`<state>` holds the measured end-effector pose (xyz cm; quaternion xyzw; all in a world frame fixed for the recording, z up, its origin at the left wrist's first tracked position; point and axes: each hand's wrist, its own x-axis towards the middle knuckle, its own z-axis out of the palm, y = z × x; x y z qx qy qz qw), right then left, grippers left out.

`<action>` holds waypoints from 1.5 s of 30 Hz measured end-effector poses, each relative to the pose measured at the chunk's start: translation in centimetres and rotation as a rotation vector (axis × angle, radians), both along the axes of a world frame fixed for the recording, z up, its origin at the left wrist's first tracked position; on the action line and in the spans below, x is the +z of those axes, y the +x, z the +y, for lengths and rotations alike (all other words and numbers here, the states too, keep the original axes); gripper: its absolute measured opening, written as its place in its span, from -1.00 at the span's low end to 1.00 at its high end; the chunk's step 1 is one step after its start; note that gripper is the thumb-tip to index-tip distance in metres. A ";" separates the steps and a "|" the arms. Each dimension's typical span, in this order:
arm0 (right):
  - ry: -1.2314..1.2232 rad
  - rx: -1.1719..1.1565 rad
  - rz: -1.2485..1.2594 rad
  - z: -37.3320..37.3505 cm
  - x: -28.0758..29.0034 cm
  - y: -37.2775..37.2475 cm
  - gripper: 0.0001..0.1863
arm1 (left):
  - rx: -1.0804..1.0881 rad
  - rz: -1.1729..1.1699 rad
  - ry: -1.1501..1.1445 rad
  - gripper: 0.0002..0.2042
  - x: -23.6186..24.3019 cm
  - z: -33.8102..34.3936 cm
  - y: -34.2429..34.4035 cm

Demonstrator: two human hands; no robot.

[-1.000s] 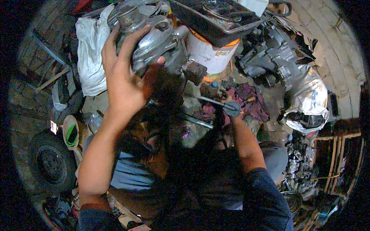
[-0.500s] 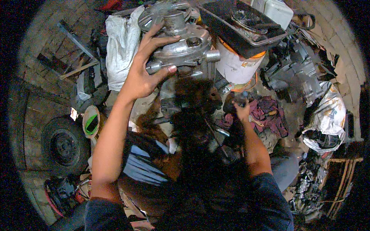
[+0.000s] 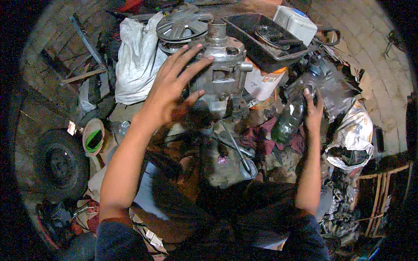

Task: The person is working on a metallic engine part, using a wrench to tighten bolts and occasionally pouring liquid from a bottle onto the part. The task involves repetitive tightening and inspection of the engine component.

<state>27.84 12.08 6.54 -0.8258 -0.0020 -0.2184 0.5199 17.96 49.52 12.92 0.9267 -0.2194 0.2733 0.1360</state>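
My right hand (image 3: 314,108) is closed around a clear plastic bottle (image 3: 289,119) with dark greenish liquid in its lower end. The bottle is tilted, its blurred neck pointing up and away and its base above a maroon cloth (image 3: 257,134). My left hand (image 3: 172,85) has its fingers spread beside a silver metal machine housing (image 3: 222,80), which stands upright in front of me with a pipe stub on top. The fingertips overlap the housing's left side; whether they touch it I cannot tell.
A white sack (image 3: 137,61) and a spoked metal wheel (image 3: 185,26) stand left of the housing. A black tray (image 3: 278,61) rests on a white bucket (image 3: 259,85) to its right. A long-handled tool (image 3: 248,168) lies nearer. Far left is a tyre (image 3: 61,163).
My right hand has moved from beside the maroon cloth up and to the right, and the bottle now shows plainly in it. My left hand sits lower against the housing, fingers still spread.
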 end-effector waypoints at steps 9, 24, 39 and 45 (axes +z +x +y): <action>-0.256 0.487 0.676 5.8 9.6 -8.8 0.03 | -0.016 0.037 0.068 -0.28 -0.4 0.0 -1.5; -0.017 0.551 0.930 11.0 14.1 -9.5 -0.31 | 0.079 -0.006 0.243 -0.28 -0.7 0.1 -1.7; 0.096 0.536 0.878 9.8 14.1 -9.1 -0.40 | 0.185 0.037 0.220 -0.18 -1.3 -3.5 -1.9; 0.144 0.492 0.912 9.7 14.4 -9.4 -0.41 | 0.236 0.034 0.234 -0.12 -1.5 -4.0 -2.1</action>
